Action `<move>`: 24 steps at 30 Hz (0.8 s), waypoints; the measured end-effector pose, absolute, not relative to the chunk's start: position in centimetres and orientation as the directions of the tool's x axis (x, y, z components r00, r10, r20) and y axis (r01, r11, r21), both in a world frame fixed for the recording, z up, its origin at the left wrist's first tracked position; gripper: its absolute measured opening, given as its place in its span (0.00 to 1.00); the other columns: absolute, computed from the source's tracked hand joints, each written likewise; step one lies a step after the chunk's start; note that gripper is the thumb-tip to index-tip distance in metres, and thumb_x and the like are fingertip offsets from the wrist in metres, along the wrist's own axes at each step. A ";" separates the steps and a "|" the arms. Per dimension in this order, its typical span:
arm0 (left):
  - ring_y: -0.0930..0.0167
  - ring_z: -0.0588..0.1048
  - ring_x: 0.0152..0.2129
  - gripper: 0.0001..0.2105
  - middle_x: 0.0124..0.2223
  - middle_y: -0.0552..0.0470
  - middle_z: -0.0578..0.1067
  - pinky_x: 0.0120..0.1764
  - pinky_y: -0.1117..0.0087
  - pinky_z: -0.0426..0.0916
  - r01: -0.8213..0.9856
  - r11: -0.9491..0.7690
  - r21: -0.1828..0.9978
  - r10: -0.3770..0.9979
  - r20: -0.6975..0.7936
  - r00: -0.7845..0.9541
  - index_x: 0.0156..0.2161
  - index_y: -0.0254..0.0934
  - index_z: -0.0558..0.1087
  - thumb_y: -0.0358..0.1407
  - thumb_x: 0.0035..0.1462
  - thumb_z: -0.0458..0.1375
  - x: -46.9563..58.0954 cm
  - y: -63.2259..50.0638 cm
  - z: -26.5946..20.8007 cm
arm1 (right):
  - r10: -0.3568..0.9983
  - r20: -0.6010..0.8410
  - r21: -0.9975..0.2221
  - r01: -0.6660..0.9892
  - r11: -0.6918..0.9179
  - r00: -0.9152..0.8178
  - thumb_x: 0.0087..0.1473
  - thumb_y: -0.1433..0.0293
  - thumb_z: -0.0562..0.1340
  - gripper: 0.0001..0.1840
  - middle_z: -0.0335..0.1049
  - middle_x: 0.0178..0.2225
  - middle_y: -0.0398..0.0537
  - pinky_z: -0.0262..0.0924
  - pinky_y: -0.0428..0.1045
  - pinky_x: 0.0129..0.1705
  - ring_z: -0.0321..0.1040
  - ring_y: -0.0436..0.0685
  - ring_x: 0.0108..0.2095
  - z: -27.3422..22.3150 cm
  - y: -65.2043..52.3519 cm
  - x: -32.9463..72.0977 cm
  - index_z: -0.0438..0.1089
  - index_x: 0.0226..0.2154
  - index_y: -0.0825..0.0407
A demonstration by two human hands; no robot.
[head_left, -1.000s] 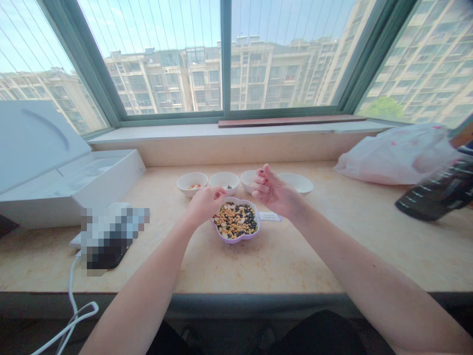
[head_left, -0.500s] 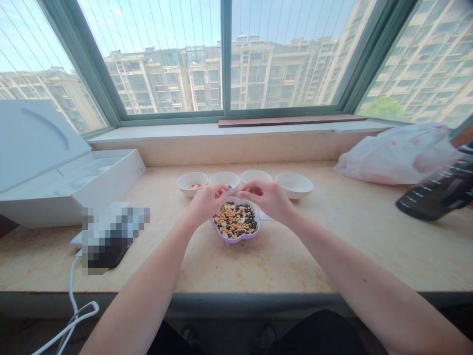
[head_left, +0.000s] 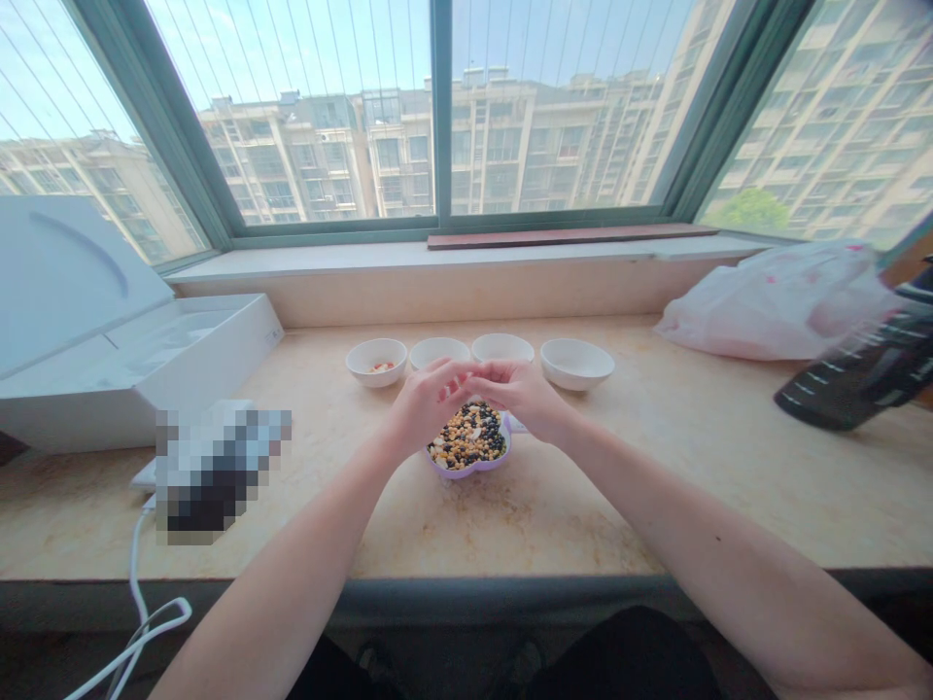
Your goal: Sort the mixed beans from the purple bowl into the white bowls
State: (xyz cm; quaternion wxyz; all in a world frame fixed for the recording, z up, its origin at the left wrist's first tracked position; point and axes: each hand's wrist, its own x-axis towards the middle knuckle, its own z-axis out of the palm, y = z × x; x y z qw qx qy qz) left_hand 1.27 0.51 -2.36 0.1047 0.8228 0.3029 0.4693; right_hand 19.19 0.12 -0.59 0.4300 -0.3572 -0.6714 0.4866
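Note:
A lilac scalloped dish (head_left: 477, 469) full of mixed beans, with black beans, yellow beans and pale flat seeds, sits on the counter in front of me. Above its far side my left hand (head_left: 430, 406) and my right hand (head_left: 526, 397) meet at the fingertips. My left fingers are curled towards the thumb. The right thumb and fingers are pinched together against them. Anything between the fingertips is too small or hidden to make out. Just behind the hands are two white bowls, a second one (head_left: 438, 348) and a third one (head_left: 502, 347), both partly covered.
At the row's left end a white bowl (head_left: 375, 362) holds a few red and pale pieces; another white bowl (head_left: 577, 364) stands at the right end. An open white box (head_left: 211, 340), blurred-out items (head_left: 219, 476) and a cable lie left. A plastic bag (head_left: 773, 306) and dark bottle (head_left: 838, 389) are right.
My hands, apart above the dish before, have come together at the fingertips. The left hand now covers more of the dish's left side and of the second bowl.

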 end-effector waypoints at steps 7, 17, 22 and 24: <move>0.76 0.71 0.25 0.06 0.32 0.53 0.73 0.28 0.77 0.67 0.399 -0.811 0.429 0.563 0.758 0.330 0.42 0.38 0.79 0.35 0.64 0.59 1.3 0.1 -2.1 | 0.879 0.112 -0.989 -0.139 0.053 -0.464 0.47 0.52 0.71 0.23 0.53 0.20 0.35 0.39 0.47 0.24 0.45 0.46 0.21 -1.0 0.3 19.2 0.67 0.25 0.52; 0.74 0.73 0.27 0.07 0.32 0.52 0.76 0.34 0.72 0.68 0.503 -0.703 0.503 0.662 0.722 0.203 0.40 0.39 0.80 0.37 0.64 0.59 1.0 0.7 -2.1 | 0.936 0.077 -0.997 -0.014 0.077 -0.344 0.53 0.46 0.64 0.26 0.59 0.21 0.37 0.41 0.47 0.23 0.47 0.46 0.20 -0.4 0.8 19.9 0.72 0.32 0.54; 0.71 0.75 0.31 0.08 0.36 0.51 0.78 0.41 0.68 0.69 0.620 -0.552 0.557 0.769 0.628 0.120 0.41 0.39 0.80 0.36 0.63 0.59 0.5 3.0 -2.4 | 0.901 0.301 -0.776 0.468 0.422 -0.313 0.57 0.58 0.63 0.17 0.72 0.25 0.46 0.53 0.48 0.29 0.63 0.51 0.26 -0.3 1.3 20.7 0.76 0.28 0.54; 0.69 0.75 0.32 0.09 0.37 0.49 0.79 0.43 0.66 0.69 0.660 -0.497 0.563 0.793 0.604 0.083 0.42 0.38 0.80 0.37 0.64 0.58 0.2 4.3 -2.7 | 0.856 0.275 -0.639 0.581 0.504 -0.438 0.57 0.64 0.63 0.11 0.76 0.26 0.47 0.55 0.48 0.29 0.67 0.52 0.27 -0.5 1.2 20.9 0.78 0.30 0.54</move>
